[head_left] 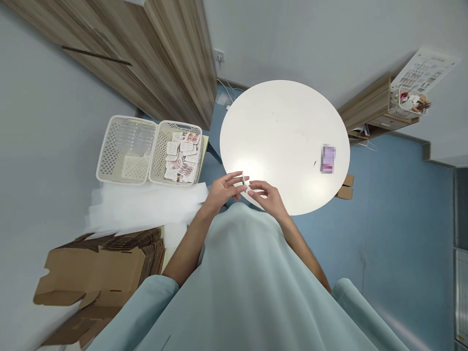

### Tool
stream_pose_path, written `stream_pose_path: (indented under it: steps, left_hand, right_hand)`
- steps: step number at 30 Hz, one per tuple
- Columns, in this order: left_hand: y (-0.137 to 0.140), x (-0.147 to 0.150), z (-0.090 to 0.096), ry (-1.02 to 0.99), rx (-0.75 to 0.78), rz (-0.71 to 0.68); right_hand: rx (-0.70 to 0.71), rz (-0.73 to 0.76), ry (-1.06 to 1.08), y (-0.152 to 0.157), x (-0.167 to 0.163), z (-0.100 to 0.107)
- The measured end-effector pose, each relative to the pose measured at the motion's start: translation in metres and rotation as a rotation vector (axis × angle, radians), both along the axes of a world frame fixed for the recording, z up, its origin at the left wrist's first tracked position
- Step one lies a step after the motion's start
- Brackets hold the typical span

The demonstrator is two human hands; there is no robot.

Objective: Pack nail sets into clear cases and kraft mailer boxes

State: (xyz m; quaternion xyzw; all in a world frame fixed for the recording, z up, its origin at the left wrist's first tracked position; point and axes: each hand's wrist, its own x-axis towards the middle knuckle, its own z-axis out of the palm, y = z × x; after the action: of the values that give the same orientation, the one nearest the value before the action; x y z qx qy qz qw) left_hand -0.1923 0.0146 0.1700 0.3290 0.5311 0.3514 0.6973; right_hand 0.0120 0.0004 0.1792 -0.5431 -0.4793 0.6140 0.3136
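Near the front edge of the round white table (281, 131), my left hand (224, 189) pinches a small thin white card-like piece (243, 179) between thumb and fingers. It is seen almost edge-on, with a dark greenish patch on its face; its exact kind is unclear. Just to the right is my right hand (266, 196), its fingers curved and thumb apart from them. Its fingertips are close to the piece, and nothing shows in its grasp.
To the left, one white basket (199, 165) holds several printed packets (186, 156); another basket (106, 151) holds clear plastic trays (135, 136). White sheets (146, 204) and flattened cardboard boxes (95, 268) lie nearer. A pixelated purple item (328, 158) is on the table's right.
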Motion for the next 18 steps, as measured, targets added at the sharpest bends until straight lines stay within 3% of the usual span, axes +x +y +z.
stream_pose_path:
  steps: [8, 13, 18]
  left_hand:
    - [-0.003, 0.009, -0.008, 0.192, -0.013, 0.098]
    - [-0.004, 0.001, -0.011, 0.164, 0.010, 0.083]
    - [-0.003, -0.002, -0.009, 0.141, 0.020, 0.053]
  right_hand:
    - [0.246, -0.021, -0.362, -0.005, -0.017, -0.011]
    - [0.102, -0.118, -0.225, 0.003, -0.004, -0.020]
    - [-0.037, -0.109, -0.015, 0.011, 0.013, -0.022]
